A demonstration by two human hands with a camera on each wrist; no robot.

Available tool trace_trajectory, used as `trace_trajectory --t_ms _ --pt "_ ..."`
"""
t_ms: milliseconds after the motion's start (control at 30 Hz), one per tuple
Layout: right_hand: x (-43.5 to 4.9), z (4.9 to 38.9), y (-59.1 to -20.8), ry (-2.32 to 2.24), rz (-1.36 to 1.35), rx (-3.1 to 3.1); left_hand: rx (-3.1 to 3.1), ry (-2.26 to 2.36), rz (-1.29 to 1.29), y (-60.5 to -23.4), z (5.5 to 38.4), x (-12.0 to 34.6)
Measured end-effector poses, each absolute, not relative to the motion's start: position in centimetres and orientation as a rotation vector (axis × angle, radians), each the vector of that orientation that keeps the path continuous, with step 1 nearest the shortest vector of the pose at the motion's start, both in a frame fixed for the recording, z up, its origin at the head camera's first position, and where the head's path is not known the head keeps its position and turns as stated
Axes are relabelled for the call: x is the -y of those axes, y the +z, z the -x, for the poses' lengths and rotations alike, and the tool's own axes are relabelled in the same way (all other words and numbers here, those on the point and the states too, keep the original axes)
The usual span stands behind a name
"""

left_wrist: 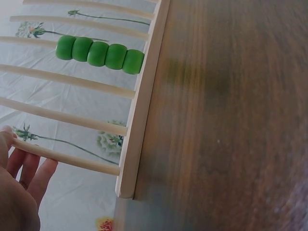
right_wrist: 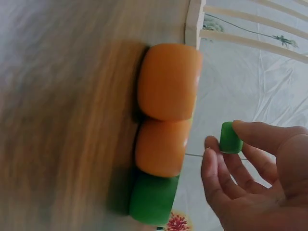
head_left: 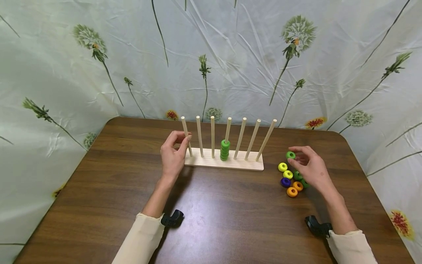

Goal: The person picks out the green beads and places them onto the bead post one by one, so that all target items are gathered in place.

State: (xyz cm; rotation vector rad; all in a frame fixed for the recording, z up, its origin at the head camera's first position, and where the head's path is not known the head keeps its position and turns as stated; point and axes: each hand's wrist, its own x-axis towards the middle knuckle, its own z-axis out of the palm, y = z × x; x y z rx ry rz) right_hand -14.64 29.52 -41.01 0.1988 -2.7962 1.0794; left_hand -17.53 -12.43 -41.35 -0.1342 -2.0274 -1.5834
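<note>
Brown table (head_left: 230, 223), apparently wood; peg rack (head_left: 221, 164), coloured rings (head_left: 288, 177) on it.

A brown wood-grain table (head_left: 82, 205) with rounded far corners fills the lower part of the head view, and a soft pale glare (head_left: 199, 222) lies on its top toward the near edge. Behind the table and along both its sides hangs a pale, creased, slightly shiny sheet (head_left: 230, 77), printed with thin-stemmed dandelions (head_left: 298, 33) and green buds (head_left: 204, 66). Red-and-yellow blooms (head_left: 315, 123) show just beyond the table's far edge, with another to its right.
</note>
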Motion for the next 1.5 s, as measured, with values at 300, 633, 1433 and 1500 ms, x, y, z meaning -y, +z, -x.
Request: trace_trajectory --t_ms 300,633,1433,1500 --pt "-28.7 14.7 -40.4 1.153 -0.238 2.684 2.023 -1.585 0.136 -41.4 17.4 12.5" --pt "-28.1 14.5 -39.6 1.208 -0.241 2.644 2.008 -1.593 0.145 -41.4 17.4 12.5" --pt "-26.5 14.0 -38.1 1.291 -0.297 2.526 2.001 -1.593 0.134 -41.4 17.5 12.4" --pt "-26.3 13.9 -38.0 1.275 -0.312 2.520 2.003 -1.594 0.135 -41.4 17.5 12.4"
